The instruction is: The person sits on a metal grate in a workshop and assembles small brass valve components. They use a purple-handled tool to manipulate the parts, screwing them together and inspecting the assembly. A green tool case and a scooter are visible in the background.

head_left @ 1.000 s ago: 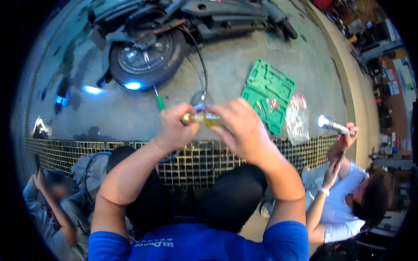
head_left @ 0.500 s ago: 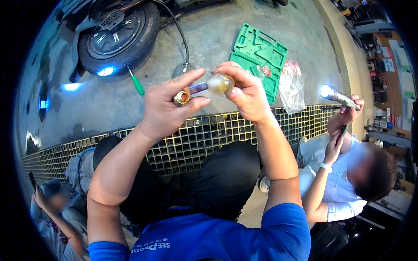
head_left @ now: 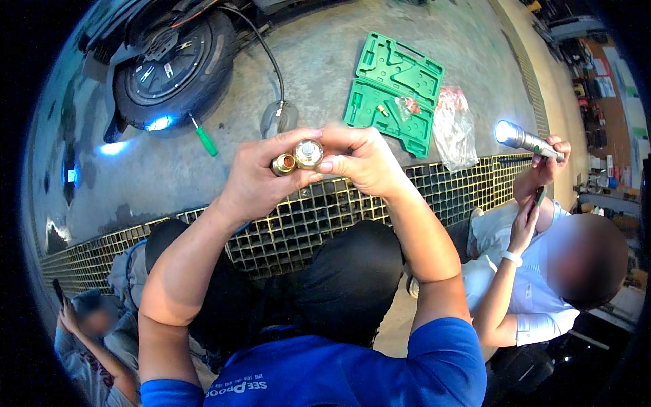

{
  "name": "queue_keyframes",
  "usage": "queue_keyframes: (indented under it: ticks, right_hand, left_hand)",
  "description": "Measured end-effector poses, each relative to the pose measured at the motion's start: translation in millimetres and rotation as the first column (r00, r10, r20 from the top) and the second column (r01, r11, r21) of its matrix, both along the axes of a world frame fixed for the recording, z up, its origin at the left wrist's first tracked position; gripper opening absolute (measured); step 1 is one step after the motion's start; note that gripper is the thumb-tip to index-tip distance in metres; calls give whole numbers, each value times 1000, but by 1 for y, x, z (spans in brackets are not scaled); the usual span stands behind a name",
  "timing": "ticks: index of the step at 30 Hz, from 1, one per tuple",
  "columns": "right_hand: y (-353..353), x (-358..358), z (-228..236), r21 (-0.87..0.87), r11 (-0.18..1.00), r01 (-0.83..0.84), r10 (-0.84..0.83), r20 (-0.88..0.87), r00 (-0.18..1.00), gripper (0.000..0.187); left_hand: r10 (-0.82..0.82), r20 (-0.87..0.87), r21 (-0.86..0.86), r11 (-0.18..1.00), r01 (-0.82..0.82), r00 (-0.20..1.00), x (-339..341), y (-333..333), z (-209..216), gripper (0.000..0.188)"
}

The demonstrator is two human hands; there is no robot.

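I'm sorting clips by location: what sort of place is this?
Probably a vehicle repair workshop: a round black-tyred wheel, a green-handled metal tool at its edge and an open green plastic tool case on grey floor.

Pale capital lettering (head_left: pixel 239 387), one bold line with a row of smaller characters, ran upside down across the chest of the camera wearer's blue T-shirt (head_left: pixel 346 363). Short white marks (head_left: pixel 171 70) stood on the black wheel hub (head_left: pixel 163 61), too small to make out.
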State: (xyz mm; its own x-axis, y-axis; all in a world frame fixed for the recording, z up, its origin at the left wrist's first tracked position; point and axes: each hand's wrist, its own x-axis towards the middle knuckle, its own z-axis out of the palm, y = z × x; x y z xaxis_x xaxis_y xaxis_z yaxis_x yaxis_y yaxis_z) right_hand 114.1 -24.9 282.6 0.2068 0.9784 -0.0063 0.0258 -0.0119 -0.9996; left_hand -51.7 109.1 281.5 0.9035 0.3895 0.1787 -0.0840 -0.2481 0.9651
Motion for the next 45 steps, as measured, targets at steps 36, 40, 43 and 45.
queue_keyframes:
  ticks: [36, 40, 43, 45]
  right_hand:
    - [-59, 42, -132, -236, 844, 482, -534, -291, 793, 14]
    - [-13, 29, -36, -24, 977, 213, -161, -740, 654, 10]
    - [12, 13, -6, -7, 993, 116, -70, -832, 550, 10]
    - [27, 3, 2, -113, 991, 69, -132, -812, 568, 10]
  left_hand:
    - [8, -72, 66, 998, -4, 997, -20, 19, -6, 47]
    - [-73, -72, 11, 997, 74, 995, -19, 19, 6, 47]
    - [-148, -22, -54, 988, 146, 989, -22, 16, 17, 46]
    - [-132, 8, -8, 991, 132, 991, -25, 16, 25, 48]
